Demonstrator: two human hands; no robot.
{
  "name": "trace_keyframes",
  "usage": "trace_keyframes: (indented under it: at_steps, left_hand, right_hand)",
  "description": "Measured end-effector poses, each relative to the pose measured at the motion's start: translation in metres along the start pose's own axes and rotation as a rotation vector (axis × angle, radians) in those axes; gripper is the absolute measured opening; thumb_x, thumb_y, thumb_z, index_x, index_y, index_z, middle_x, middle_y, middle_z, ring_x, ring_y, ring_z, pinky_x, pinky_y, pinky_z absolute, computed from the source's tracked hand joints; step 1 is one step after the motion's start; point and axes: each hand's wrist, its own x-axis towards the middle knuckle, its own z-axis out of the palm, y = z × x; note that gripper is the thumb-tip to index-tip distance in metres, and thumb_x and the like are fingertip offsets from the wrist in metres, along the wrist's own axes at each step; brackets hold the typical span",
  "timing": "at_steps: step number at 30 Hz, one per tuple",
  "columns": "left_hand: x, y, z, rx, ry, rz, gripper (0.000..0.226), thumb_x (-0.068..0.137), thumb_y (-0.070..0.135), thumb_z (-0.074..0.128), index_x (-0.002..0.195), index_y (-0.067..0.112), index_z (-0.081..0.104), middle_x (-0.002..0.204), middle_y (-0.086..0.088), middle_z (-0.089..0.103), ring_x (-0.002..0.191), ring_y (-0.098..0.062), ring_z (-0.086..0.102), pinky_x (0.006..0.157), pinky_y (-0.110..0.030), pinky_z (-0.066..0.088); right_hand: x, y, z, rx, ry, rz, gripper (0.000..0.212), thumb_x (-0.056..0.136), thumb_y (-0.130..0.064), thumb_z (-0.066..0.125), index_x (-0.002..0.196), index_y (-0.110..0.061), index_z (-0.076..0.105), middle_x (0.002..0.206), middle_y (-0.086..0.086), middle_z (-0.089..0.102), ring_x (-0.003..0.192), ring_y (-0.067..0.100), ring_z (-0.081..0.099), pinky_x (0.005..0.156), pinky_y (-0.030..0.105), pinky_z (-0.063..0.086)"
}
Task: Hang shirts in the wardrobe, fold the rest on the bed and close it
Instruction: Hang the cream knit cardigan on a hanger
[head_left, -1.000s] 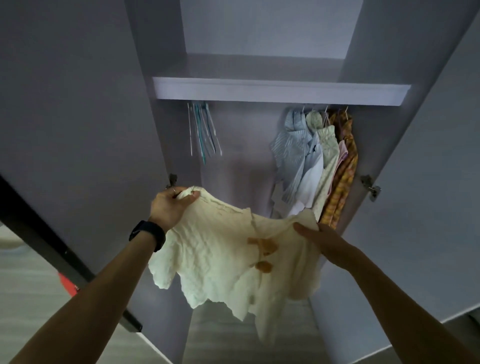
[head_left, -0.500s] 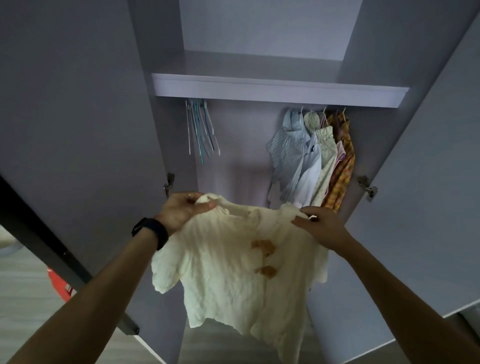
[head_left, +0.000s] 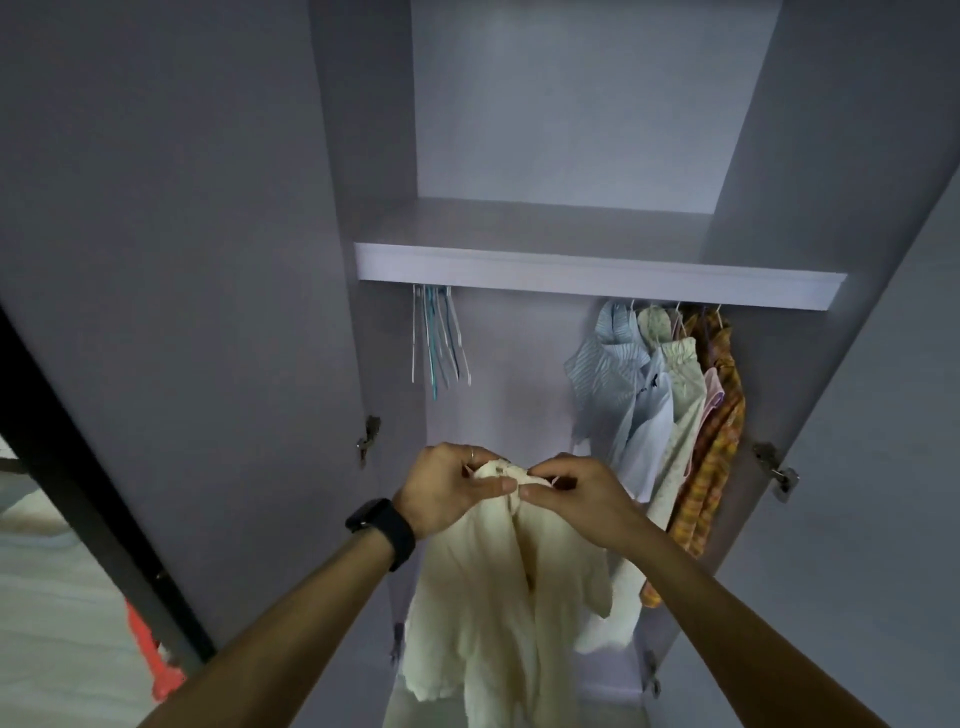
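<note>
collar pinched shut in front of the open wardrobe

both hands meet at 6 o'clock in the view, knuckles nearly touching. the left hand (head_left: 447, 488) and the right hand (head_left: 571, 493) each clamp thumb against fingers on the neck of the cream shirt (head_left: 493, 613), gathering the collar into one small bunch. held this way the garment hangs by its top, so its weight pulls it straight and the front panels fall together. my guess is that the neck is being closed or settled on a hanger before it goes up on the rail. a thin white loop (head_left: 555, 480) shows at the right fingers; i cannot tell whether it is a hanger hook.

the shirt is in the air just in front of the wardrobe (head_left: 519, 395), below the shelf (head_left: 597, 270), touching nothing but the hands. it is pale cream, soft and heavily crinkled, with a short sleeve drooping on each side and an uneven hem.

from the hands, a cluster of empty hangers (head_left: 439, 343) hangs at 11 o'clock, and the hung shirts (head_left: 660, 415) are packed together at 2 o'clock: pale blue stripes, white, a light print, pink, orange check. the gap between them looks like the natural slot. a black watch (head_left: 382, 525) sits on the left wrist. both doors stand open.
</note>
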Motion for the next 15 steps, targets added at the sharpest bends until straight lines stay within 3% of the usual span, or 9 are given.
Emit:
trace_keyframes:
  at_steps: [3,9,11,13,15]
  left_hand:
    - [0.007,0.007,-0.004,0.098,0.112,0.007,0.009,0.088,0.033,0.075,0.095,0.029,0.077,0.087,0.016,0.074,0.080,0.000,0.067,0.074,-0.017,0.052]
    - [0.027,0.010,0.000,0.328,0.305,0.034,0.020,0.098,0.037,0.059,0.106,0.022,0.069,0.100,0.010,0.061,0.088,-0.008,0.059,0.082,-0.024,0.045]
    - [0.030,0.008,0.004,0.448,0.400,0.031,0.027,0.103,0.036,0.047,0.112,0.015,0.063,0.107,0.008,0.048,0.092,-0.013,0.054,0.081,-0.024,0.040]
    - [0.032,0.005,0.004,0.600,0.494,0.032,0.037,0.103,0.037,0.035,0.112,0.011,0.060,0.118,0.001,0.048,0.101,-0.023,0.052,0.085,-0.031,0.039]
    - [0.040,0.005,0.000,0.801,0.553,-0.015,0.044,0.100,0.037,0.024,0.115,0.013,0.057,0.136,-0.003,0.051,0.123,-0.031,0.045,0.096,-0.040,0.036]
  right_hand:
    - [0.014,-0.004,-0.010,0.046,-0.041,-0.060,0.012,0.082,-0.030,0.082,0.086,-0.041,0.077,0.089,-0.012,0.074,0.080,0.009,0.067,0.075,0.025,0.051]
    - [0.052,0.004,-0.032,0.058,-0.106,-0.122,0.006,0.085,-0.030,0.078,0.091,-0.033,0.079,0.090,-0.013,0.075,0.082,0.010,0.068,0.081,0.031,0.054]
    - [0.065,0.012,-0.039,0.041,-0.095,-0.132,0.005,0.086,-0.031,0.077,0.089,-0.035,0.078,0.091,-0.018,0.075,0.084,0.006,0.069,0.082,0.027,0.055]
    - [0.079,0.022,-0.042,0.024,-0.042,-0.130,0.010,0.087,-0.031,0.075,0.086,-0.040,0.074,0.093,-0.023,0.073,0.083,0.001,0.068,0.080,0.019,0.051]
    - [0.102,0.033,-0.046,-0.019,-0.016,-0.136,0.013,0.089,-0.030,0.074,0.090,-0.042,0.069,0.100,-0.021,0.071,0.083,-0.002,0.065,0.076,0.012,0.046]
